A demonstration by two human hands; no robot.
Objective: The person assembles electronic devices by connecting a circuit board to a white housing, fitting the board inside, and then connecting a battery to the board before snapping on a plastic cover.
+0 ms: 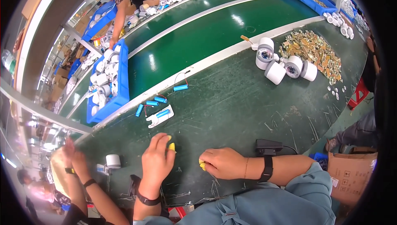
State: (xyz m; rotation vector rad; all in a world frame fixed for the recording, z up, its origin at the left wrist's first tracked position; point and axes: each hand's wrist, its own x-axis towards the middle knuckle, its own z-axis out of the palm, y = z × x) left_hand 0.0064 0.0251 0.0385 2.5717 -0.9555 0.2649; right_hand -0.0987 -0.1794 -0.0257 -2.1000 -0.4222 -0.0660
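Observation:
My left hand [158, 159] hovers over the green work table [231, 113], its thumb and forefinger apart, with nothing seen between them. Yellow finger covers [171, 147] sit on those fingertips. Closest ahead of it lies a white plastic casing [156, 120] with a blue battery in it. Several loose blue batteries [152, 103] with thin wires lie just beyond. To the right, my right hand [223, 163] is closed, fingers curled in and also tipped in yellow; whatever it may hold is hidden.
A black box with a cable [269, 145] lies beside my right wrist. White round housings [275, 72] and a heap of small boards [312, 51] lie at the far right. A blue bin [122, 80] stands far left. A co-worker's hands [74, 159] are at the left, near a white cylinder [113, 161].

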